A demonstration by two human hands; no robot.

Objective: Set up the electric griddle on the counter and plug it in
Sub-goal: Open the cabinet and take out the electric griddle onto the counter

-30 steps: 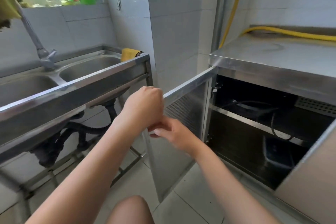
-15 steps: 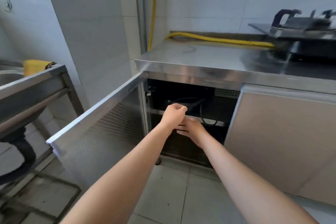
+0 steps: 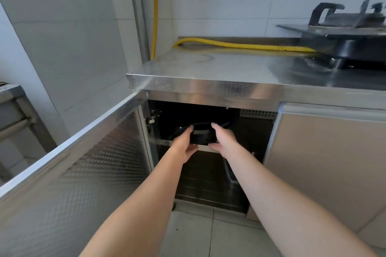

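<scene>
Both hands have gone from hovering together at the cabinet mouth half a second ago to reaching inside it, and the view has drawn closer to the counter (image 3: 208, 68). Left of the counter, the steel cabinet door (image 3: 83, 162) stands swung wide open, its embossed inner face toward the camera. Under the counter's front edge, in the dark opening, the left hand (image 3: 183, 144) curls its fingers around the left side of a black round appliance, the electric griddle (image 3: 201, 136), which sits on the upper shelf (image 3: 165, 142) inside the cabinet. The right hand (image 3: 223, 138) wraps the griddle's right side, fingers over the top edge and thumb below. Both hands are grasping it; whether it is lifted off the shelf cannot be told. Along the counter's back edge runs a yellow gas hose (image 3: 240, 45), leading right to a gas stove (image 3: 344, 43) on the counter's right end. Below that end, the right cabinet door (image 3: 323, 162) is closed.
</scene>
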